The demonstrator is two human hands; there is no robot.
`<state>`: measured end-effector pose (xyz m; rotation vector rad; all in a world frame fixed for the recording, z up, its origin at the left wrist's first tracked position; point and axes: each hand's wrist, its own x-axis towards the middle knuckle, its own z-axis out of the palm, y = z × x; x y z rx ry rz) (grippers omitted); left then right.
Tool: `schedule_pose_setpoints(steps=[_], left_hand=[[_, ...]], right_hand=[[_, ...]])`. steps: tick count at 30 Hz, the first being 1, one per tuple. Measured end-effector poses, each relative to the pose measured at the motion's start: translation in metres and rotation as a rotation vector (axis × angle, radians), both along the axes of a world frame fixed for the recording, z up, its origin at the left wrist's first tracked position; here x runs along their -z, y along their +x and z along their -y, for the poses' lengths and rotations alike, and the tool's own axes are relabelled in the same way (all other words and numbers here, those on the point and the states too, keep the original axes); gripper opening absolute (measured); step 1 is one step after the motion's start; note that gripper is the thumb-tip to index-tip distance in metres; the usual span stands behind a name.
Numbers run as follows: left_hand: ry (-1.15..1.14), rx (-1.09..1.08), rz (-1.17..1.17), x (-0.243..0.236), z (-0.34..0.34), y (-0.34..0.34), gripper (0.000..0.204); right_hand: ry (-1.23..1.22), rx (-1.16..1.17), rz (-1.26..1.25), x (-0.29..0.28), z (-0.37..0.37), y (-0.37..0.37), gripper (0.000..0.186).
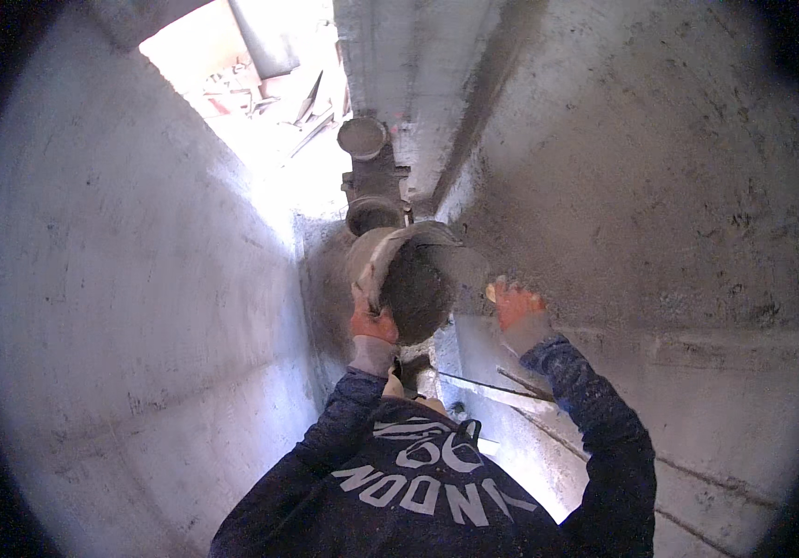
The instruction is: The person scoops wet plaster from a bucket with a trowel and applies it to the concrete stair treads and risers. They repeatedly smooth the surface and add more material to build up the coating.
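My left hand (373, 318), in an orange and grey glove, grips the near left side of a round bucket (367, 260) coated in grey residue, which is tilted toward me with dark, wet-looking mortar (415, 298) inside. My right hand (517, 307), gloved the same way, is closed on the light yellow handle of a trowel (464, 268); its grey, smeared blade lies at the bucket's right rim and is hard to make out against the wall.
Concrete walls (130, 260) rise on both sides. Beyond the bucket stand grey-coated cylindrical containers (362, 138) on a dark support. A bright opening at top left shows scrap pieces (269, 93). Thin bars (548, 428) lie at lower right.
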<state>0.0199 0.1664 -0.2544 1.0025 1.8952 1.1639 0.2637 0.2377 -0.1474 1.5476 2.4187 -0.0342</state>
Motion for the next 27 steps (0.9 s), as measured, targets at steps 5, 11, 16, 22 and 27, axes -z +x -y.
schedule_pose_setpoints(steps=[5, 11, 16, 22, 27], left_hand=[[0.272, 0.162, -0.113, -0.053, -0.018, 0.025, 0.064], [0.145, 0.087, 0.222, -0.021, -0.019, 0.036, 0.05], [0.092, -0.034, 0.324, 0.016, -0.014, 0.023, 0.042], [0.148, -0.08, 0.733, 0.028, 0.005, 0.006, 0.034], [0.399, -0.055, 0.767, 0.095, 0.031, -0.034, 0.036]], right_hand=[[-0.269, -0.075, -0.117, 0.022, -0.003, 0.03, 0.02], [-0.362, 0.197, -0.604, 0.072, 0.059, 0.019, 0.047], [-0.395, 0.427, -0.39, 0.051, 0.064, 0.011, 0.052], [-0.398, 0.159, -0.301, -0.042, 0.048, 0.004, 0.047], [-0.444, -0.074, -0.717, -0.077, 0.05, 0.013, 0.042]])
